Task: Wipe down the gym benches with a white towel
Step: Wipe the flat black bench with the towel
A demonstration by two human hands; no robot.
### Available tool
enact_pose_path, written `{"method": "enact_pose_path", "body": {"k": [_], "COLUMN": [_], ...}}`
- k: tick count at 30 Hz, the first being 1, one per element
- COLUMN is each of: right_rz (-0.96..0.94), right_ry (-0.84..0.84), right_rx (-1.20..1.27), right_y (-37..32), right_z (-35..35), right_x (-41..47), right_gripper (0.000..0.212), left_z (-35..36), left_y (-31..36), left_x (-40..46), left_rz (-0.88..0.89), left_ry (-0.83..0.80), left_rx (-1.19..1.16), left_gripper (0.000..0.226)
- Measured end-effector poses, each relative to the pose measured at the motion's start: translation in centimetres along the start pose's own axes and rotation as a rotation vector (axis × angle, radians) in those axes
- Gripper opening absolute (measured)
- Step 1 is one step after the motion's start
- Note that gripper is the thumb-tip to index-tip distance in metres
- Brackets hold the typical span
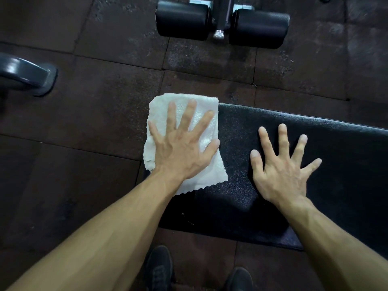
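Observation:
A black padded gym bench runs from the centre of the head view to the right edge. A folded white towel lies on the bench's left end, its far edge reaching past the pad. My left hand presses flat on the towel with fingers spread and straight. My right hand rests flat on the bare pad to the right of the towel, fingers spread, holding nothing.
Dark rubber floor tiles surround the bench. Two black foam roller pads on a metal post stand at the top centre. A dark curved machine foot sits at the left edge. My dark shoes show below the bench.

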State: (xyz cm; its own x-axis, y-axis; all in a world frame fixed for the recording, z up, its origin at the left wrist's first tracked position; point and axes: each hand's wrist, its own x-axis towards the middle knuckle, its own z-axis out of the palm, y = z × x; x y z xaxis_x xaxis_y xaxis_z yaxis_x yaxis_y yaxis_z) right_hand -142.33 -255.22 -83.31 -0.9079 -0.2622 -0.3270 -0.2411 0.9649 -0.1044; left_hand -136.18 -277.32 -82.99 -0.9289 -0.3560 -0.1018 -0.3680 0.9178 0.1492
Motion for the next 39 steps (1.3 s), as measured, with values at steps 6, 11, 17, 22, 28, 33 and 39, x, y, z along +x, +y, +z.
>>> {"method": "enact_pose_path", "body": {"k": [6, 11, 17, 22, 28, 33, 39], "right_rz": [-0.002, -0.006, -0.017, -0.026, -0.036, -0.060, -0.090], "right_ry": [0.001, 0.003, 0.016, 0.015, 0.013, 0.028, 0.038], "right_rx": [0.006, -0.002, -0.014, -0.010, -0.003, -0.010, -0.009], "right_y": [-0.1, -0.2, -0.2, -0.1, -0.1, 0.1, 0.4], "right_z": [0.0, 0.0, 0.1, 0.0, 0.0, 0.4, 0.6], "right_x": [-0.1, -0.1, -0.2, -0.2, -0.6, -1.0, -1.3], "right_gripper": [0.060, 0.060, 0.060, 0.060, 0.060, 0.061, 0.063], "left_z": [-0.1, 0.0, 0.5, 0.7, 0.9, 1.1, 1.6], "left_y": [0.0, 0.2, 0.8, 1.1, 1.5, 2.3, 4.4], "left_x": [-2.4, -3.9, -6.4, -7.6, -9.4, -11.5, -13.2], "left_rz": [-0.086, -0.128, -0.123, -0.115, -0.127, -0.192, -0.331], "left_ry": [-0.016, -0.005, -0.009, -0.014, -0.013, 0.001, 0.035], "left_rx": [-0.061, -0.073, -0.047, -0.017, -0.011, -0.050, -0.065], "left_gripper": [0.071, 0.070, 0.072, 0.073, 0.072, 0.072, 0.074]}}
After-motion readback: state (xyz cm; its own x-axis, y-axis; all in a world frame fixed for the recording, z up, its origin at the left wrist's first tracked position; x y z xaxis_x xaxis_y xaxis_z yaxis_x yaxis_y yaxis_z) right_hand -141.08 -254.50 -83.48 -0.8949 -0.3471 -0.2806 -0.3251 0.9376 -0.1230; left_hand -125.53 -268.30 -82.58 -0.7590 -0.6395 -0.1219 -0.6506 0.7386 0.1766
